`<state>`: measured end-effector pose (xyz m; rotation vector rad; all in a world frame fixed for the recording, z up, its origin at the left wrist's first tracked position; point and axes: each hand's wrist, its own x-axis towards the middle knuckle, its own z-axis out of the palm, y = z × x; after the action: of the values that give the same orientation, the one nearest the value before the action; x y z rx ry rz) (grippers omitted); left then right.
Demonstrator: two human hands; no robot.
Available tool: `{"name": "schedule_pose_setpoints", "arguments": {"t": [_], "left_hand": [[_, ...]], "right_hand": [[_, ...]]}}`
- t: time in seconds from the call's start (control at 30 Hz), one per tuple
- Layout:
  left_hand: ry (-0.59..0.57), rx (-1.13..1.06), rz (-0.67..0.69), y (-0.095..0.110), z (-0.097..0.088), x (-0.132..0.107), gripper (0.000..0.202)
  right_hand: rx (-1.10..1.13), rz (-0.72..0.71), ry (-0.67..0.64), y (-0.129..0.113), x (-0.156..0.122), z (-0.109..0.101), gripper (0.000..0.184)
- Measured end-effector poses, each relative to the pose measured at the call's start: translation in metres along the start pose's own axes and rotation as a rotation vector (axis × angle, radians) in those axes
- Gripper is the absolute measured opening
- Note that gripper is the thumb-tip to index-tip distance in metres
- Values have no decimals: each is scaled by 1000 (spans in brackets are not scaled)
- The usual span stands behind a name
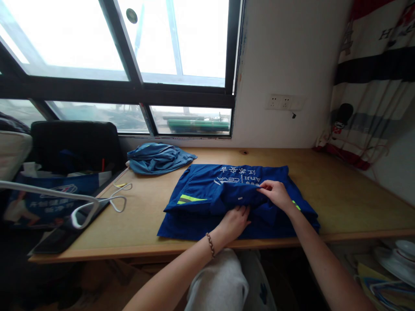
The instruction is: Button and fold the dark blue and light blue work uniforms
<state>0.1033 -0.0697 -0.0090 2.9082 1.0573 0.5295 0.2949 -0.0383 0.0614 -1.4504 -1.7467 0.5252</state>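
The blue work jacket (pixel 207 190) lies on the counter (pixel 340 194), directly under both hands. The left hand (pixel 235 220) rests flat on the cloth with its fingers spread. The right hand (pixel 277 192) pinches a fold edge. I think the fold goes well if the left presses down while the right draws the edge straight. The jacket's long axis runs left to right, and its white print reads upside down from the person's side.

The one camera rides on the person's head, facing forward and down across the counter (pixel 340 194) toward the window (pixel 181 43). It sits near: the left grip (pixel 234 221) and right grip (pixel 277 193) fall just below mid-frame.
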Motion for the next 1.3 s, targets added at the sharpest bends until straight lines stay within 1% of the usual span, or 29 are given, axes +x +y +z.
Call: {"name": "schedule_pose_setpoints", "arguments": {"t": [0.07,0.13,0.17,0.23,0.3,0.4,0.47,0.5,0.57,0.63,0.67,0.7,0.73,0.8,0.87,0.93,0.97,1.03,1.1,1.13,1.2,1.27,1.3], "left_hand": [[-2,-41,7,0,-1,1,45],[-24,-81,5,-2,-2,3,41],[-40,-102,-2,-3,-3,3,39],[-70,-134,-15,-5,-5,3,39],[-84,-154,-19,-7,-8,2,39],[-115,-206,13,-8,-18,1,37],[-113,-264,27,-11,-30,2,35],[-83,-287,23,-14,-37,3,34],[24,-310,-6,-26,-49,4,34],[112,-334,-66,-46,-53,1,36],[126,-361,-112,-58,-51,-2,37],[122,-398,-170,-71,-47,-6,38],[104,-437,-231,-84,-42,-11,39],[64,-477,-306,-103,-29,-22,40],[45,-466,-319,-112,-20,-31,42],[58,-432,-332,-112,-19,-38,46],[65,-404,-348,-110,-22,-42,49],[69,-321,-366,-105,-34,-52,59],[52,-216,-317,-103,-50,-68,66],[42,-162,-275,-104,-57,-78,66],[28,-59,-201,-109,-69,-99,56],[25,44,-176,-116,-73,-117,46],[27,94,-182,-120,-73,-123,44]], "right_hand": [[67,5,-101,-3,2,-2,21],[67,-27,-170,-2,4,-1,23],[30,-48,-166,1,6,1,23],[-109,-51,-97,12,10,8,21],[-283,12,-57,28,14,18,17],[-473,122,-106,50,17,33,14],[-513,140,-159,53,18,37,15],[-522,132,-159,51,17,36,15],[-519,61,-95,40,12,33,17],[-472,-96,-27,29,4,30,23],[-439,-183,-33,26,-1,30,27],[-410,-249,-68,27,-6,30,29],[-391,-281,-122,31,-10,31,32],[-388,-244,-219,48,-15,32,37],[-399,-172,-260,68,-18,31,39],[-400,-161,-259,78,-20,28,41],[-396,-176,-239,79,-22,26,42],[-385,-233,-200,72,-30,18,49],[-396,-315,-204,61,-44,6,59],[-419,-357,-225,58,-51,-1,63],[-499,-413,-265,60,-66,-17,64],[-596,-431,-261,75,-76,-30,63],[-639,-428,-247,86,-79,-36,64]]}}
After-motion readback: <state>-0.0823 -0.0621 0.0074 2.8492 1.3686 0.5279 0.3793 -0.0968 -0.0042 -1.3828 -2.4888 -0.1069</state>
